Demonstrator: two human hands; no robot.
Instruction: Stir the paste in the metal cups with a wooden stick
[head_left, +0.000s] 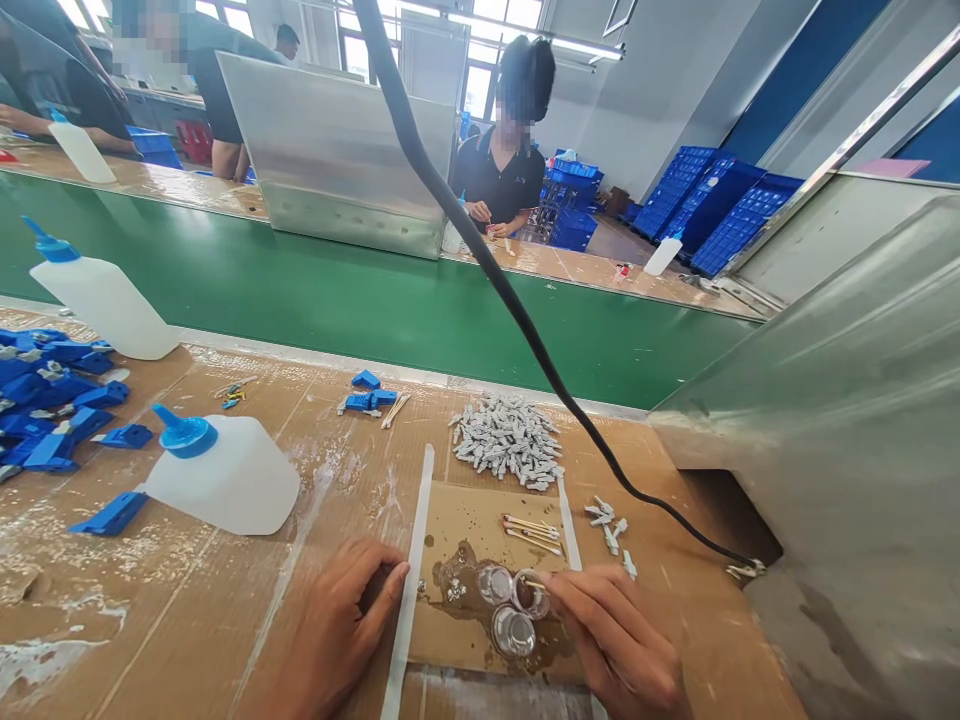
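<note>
My right hand [619, 635] pinches a cotton swab [534, 584], its far end inside a small clear cup [529, 600] with a dark reddish content. Two more small clear cups, one at the left [495, 584] and one in front [514, 632], stand against it. All three are on a brown cardboard sheet [457, 520] edged with white tape and wet around the cups. Left of the sheet, my left hand [352, 610] rests with fingers curled in and thumb close to the index finger; nothing shows in it. Several used-looking swabs [531, 532] lie near the sheet's upper right.
Small grey plastic parts form a heap [510, 440] behind the sheet; a few lie loose at right. White squeeze bottles [229, 475] and blue clips [52, 400] are at left. A black cable [487, 260] hangs across. Beyond the green belt [315, 285] a person [502, 180] works.
</note>
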